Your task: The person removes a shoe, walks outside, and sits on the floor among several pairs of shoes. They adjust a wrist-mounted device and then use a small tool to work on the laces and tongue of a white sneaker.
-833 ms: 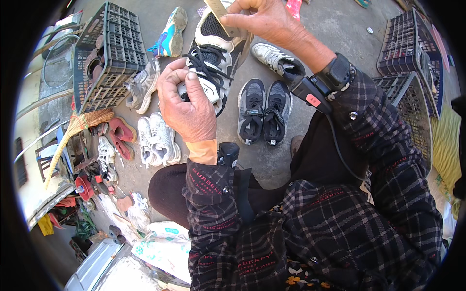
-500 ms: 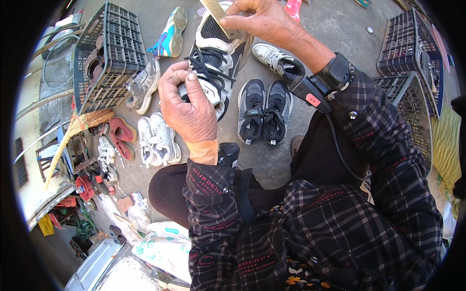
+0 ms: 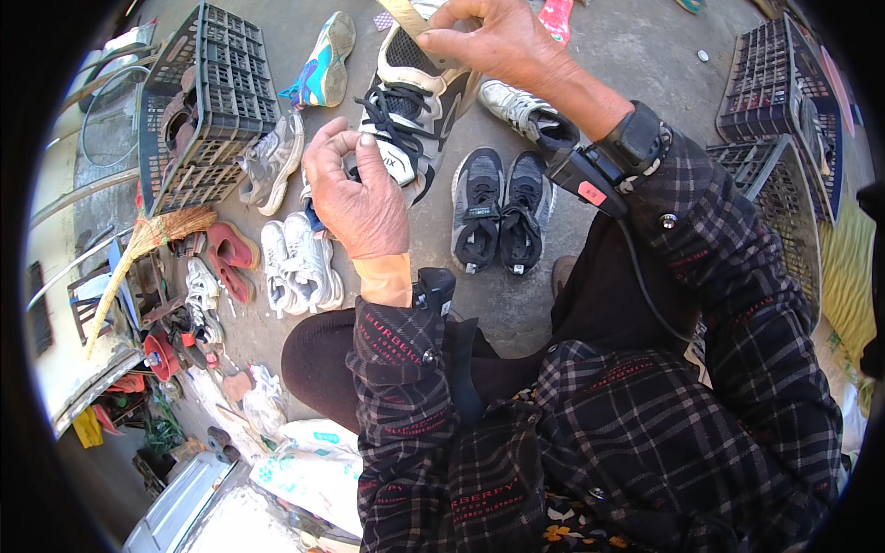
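A white, grey and black sneaker (image 3: 403, 111) with black laces is held up in front of me, toe pointing away. My left hand (image 3: 355, 189) is closed at its near left side, thumb and fingers pinched by the tongue and collar. The part of the shoe within those fingers is mostly hidden. My right hand (image 3: 502, 39) pinches a thin, flat, pale-yellow strip (image 3: 402, 13) between thumb and fingers. The strip lies against the shoe's toe end, and its far end runs out at the top edge.
Dark sneakers (image 3: 502, 212), a white-and-grey sneaker (image 3: 521, 111), white sneakers (image 3: 300, 267), a blue-and-white shoe (image 3: 324, 64) and red shoes (image 3: 232, 258) stand about on the concrete. Black plastic crates (image 3: 217, 101) flank both sides. A straw broom (image 3: 166, 230) lies at the left.
The sneaker has turned and shifted slightly to the right against my left hand, which has moved a little left. My right hand keeps its pinch on the strip and has moved only slightly.
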